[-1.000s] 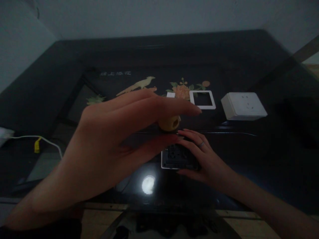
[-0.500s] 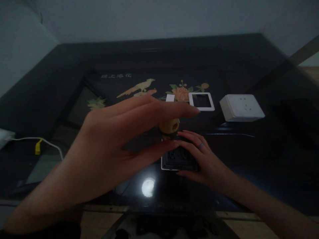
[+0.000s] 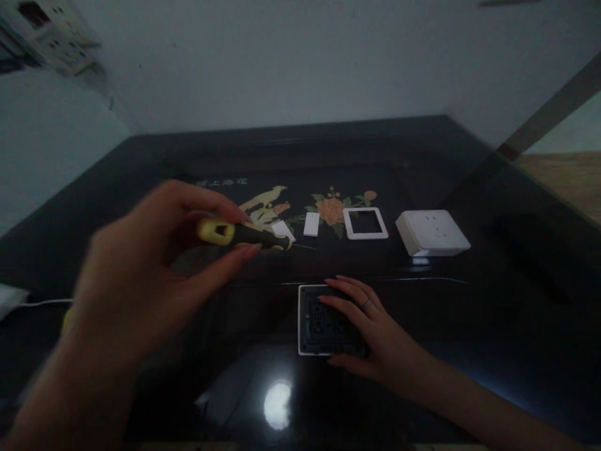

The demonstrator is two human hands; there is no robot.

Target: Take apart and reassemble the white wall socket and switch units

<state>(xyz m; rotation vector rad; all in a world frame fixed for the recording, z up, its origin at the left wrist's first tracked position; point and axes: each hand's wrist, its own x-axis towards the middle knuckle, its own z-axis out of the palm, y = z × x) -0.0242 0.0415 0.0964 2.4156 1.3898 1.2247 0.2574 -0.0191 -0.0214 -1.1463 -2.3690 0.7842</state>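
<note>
From my end, I see that my left hand (image 3: 126,282) has just swung the screwdriver (image 3: 253,237) up and away from the wall plate (image 3: 323,322), and its handle, which stood end-on to the camera beside the plate, now lies sideways in my grip. I take that as a pause in tool work on the plate, since the shaft points off to the right, well clear of it. My left thumb and fingers pinch the yellow and black handle. My right hand (image 3: 385,332) spreads over the right part of the plate, thumb at the lower edge, holding it dark back up on the black table (image 3: 220,376). Beyond the plate I now see 2 small white pieces (image 3: 283,230) (image 3: 311,224), then an empty white frame (image 3: 369,236) and a white socket box (image 3: 434,230). My right hand hides part of the plate's back, so I can't read every screw there. The shaft is thin and faint, and I can't make out the tip's shape. The dim light blurs my left hand, and a white block (image 3: 9,297) is cut off at the left edge.
</note>
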